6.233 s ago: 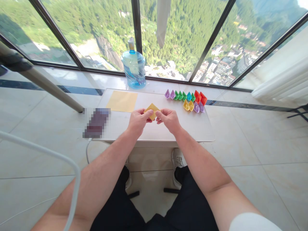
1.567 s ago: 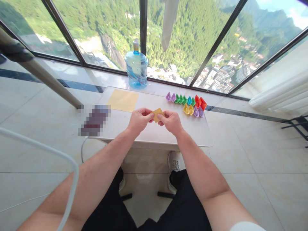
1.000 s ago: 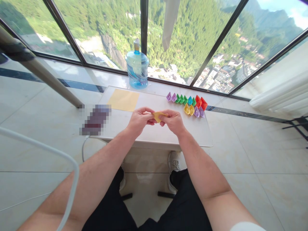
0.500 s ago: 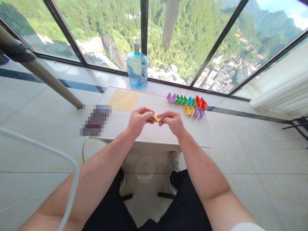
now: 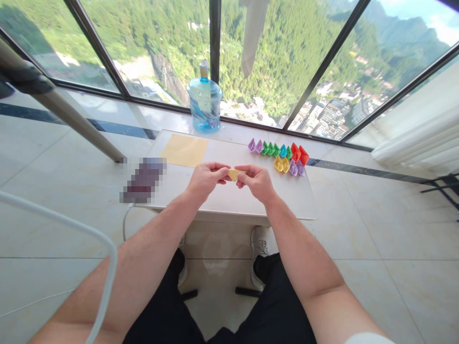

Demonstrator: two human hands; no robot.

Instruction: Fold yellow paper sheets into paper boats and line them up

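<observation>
A small folded piece of yellow paper (image 5: 234, 175) is pinched between my two hands, above the white table (image 5: 229, 203). My left hand (image 5: 208, 180) grips its left end with thumb and fingers. On the other side my right hand (image 5: 257, 182) has the right end, thumb pressed on the near face. The fingers cover both ends of the paper. A flat yellow sheet (image 5: 184, 149) lies at the table's back left. To the right stand folded paper boats in rows: purple (image 5: 255, 145), green (image 5: 271, 148), blue (image 5: 283, 151), red (image 5: 300, 154) and yellow (image 5: 281, 164).
A blue water bottle (image 5: 205, 105) stands behind the table by the window. A blurred-out object (image 5: 144, 181) lies at the table's left edge, with a cable beside it. A white curved tube (image 5: 111, 267) and a slanted pole (image 5: 79, 112) are at left.
The folded yellow paper has turned in my fingers and now shows a flatter top edge. My right fingers have shifted slightly on it. The boats and the sheet have stayed put.
</observation>
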